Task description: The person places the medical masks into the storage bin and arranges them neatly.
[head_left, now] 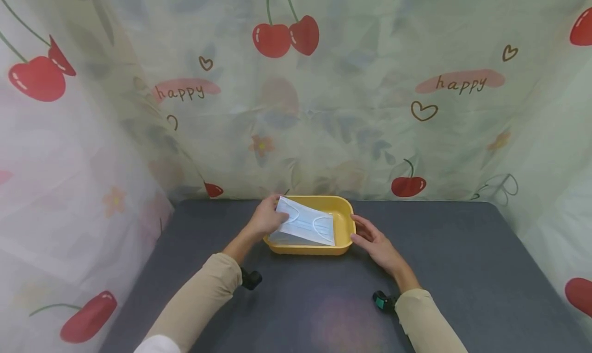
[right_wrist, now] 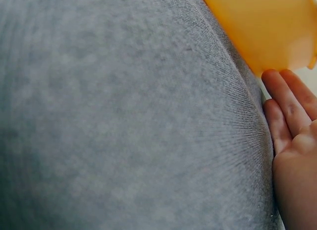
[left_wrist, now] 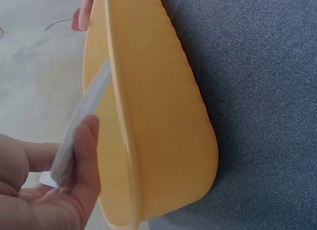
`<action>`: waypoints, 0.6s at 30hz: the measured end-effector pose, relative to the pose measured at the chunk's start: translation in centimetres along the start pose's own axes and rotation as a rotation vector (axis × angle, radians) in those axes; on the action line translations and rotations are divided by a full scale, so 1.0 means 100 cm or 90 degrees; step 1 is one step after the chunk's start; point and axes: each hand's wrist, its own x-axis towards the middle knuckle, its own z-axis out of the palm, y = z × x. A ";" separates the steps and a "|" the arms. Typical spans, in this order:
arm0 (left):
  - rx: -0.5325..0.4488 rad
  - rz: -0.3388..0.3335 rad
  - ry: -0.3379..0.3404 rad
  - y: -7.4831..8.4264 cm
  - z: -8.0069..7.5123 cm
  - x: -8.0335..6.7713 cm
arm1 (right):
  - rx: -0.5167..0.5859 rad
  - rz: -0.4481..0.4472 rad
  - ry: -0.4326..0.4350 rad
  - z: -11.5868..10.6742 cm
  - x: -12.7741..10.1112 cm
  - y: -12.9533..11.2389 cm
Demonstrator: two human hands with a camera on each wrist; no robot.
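My left hand (head_left: 267, 218) pinches the left end of a light blue face mask (head_left: 305, 223) with white ear loops. The mask slants over the inside of a yellow plastic tray (head_left: 343, 224); a paler layer shows beneath its lower edge, and I cannot tell whether it is a second mask. Seen edge-on in the left wrist view, the mask (left_wrist: 81, 113) lies between thumb and fingers, just above the tray's rim (left_wrist: 121, 101). At the tray's right end, my right hand (head_left: 376, 245) has its fingers loosely extended, with fingertips at the outer wall (right_wrist: 277, 36).
The tray stands near the back edge of a dark grey cloth-covered table (head_left: 314, 296). Behind and on both sides hang curtains (head_left: 324, 132) printed with cherries and "happy". Each wrist wears a small black camera (head_left: 251, 279).
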 end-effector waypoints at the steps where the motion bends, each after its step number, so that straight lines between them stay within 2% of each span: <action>1: 0.015 0.001 0.004 0.000 0.000 -0.001 | 0.000 0.000 0.001 0.000 0.000 0.000; 6: 0.068 0.010 0.012 -0.001 0.000 -0.002 | -0.001 0.000 0.002 0.000 0.000 0.000; 14: 0.105 0.001 0.011 -0.004 -0.002 0.001 | -0.005 0.001 0.004 0.001 -0.001 0.000; 18: 0.123 0.014 0.018 -0.005 -0.005 0.001 | -0.002 -0.004 0.005 0.001 -0.001 -0.001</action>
